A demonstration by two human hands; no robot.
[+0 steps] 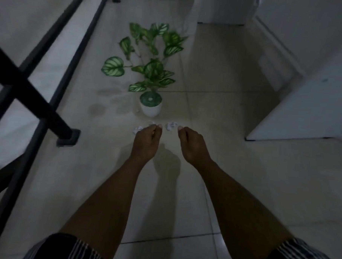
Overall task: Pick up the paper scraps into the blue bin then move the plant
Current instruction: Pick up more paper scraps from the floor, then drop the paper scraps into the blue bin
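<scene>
A green-leaved plant (149, 69) stands in a white pot (150, 109) on the tiled floor ahead of me. Three crumpled white paper scraps lie just in front of the pot: one (171, 125) between my hands, one (152, 122) at my left fingertips, one (137, 129) left of my left hand. My left hand (146, 140) reaches forward, its fingers curled together beside the middle scrap; whether it grips that scrap is unclear. My right hand (193, 145) is held out next to it, fingers loosely bent, with nothing seen in it. No blue bin is in view.
A black metal railing (51, 69) with a floor-mounted post foot (69, 137) runs along the left. White cabinets or walls (304, 107) stand on the right and at the back. Damp stains (97, 108) mark the tiles left of the pot.
</scene>
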